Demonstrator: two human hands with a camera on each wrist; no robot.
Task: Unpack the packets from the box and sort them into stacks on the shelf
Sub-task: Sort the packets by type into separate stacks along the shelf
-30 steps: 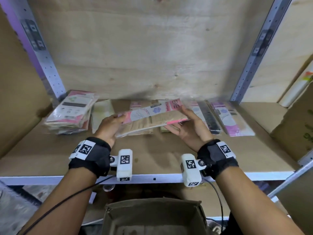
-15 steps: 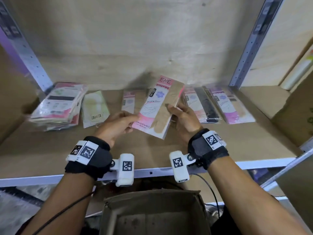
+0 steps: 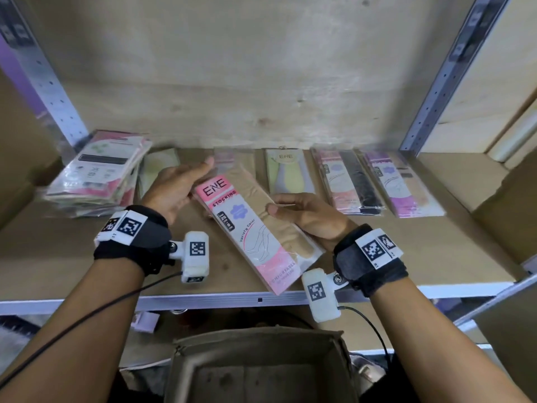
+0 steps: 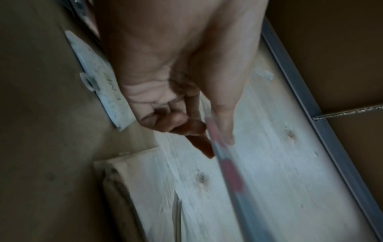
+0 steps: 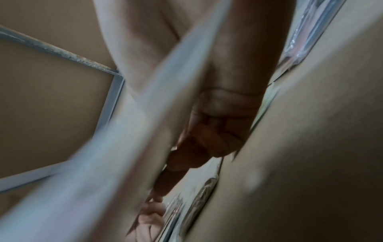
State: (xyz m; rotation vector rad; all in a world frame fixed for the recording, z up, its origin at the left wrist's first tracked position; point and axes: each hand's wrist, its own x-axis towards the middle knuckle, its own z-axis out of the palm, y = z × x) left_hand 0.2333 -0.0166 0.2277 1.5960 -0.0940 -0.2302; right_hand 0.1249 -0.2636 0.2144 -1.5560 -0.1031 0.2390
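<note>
A bundle of pink and beige ENE stocking packets [image 3: 255, 228] is held tilted just above the wooden shelf [image 3: 406, 251], its long side running toward me. My right hand [image 3: 302, 216] grips its right edge, thumb on top and fingers underneath. My left hand [image 3: 180, 187] is at the bundle's upper left corner. In the left wrist view the packet edge [image 4: 228, 172] passes between thumb and fingers [image 4: 186, 127]. The right wrist view is blurred, with the bundle [image 5: 124, 147] across the palm. The open cardboard box [image 3: 261, 367] sits below the shelf in front of me.
Along the shelf's back lie a tall mixed stack [image 3: 96, 175] at left, a pale green packet [image 3: 158, 167], beige packets [image 3: 232, 157], a green ENE packet [image 3: 286, 173], pink-black packets [image 3: 348, 181] and purple packets [image 3: 398, 184]. A carton [image 3: 508, 205] stands at right.
The bundle has turned from crosswise to lengthwise and come nearer the shelf's front edge. My left hand has shifted from its left end to its upper left corner.
</note>
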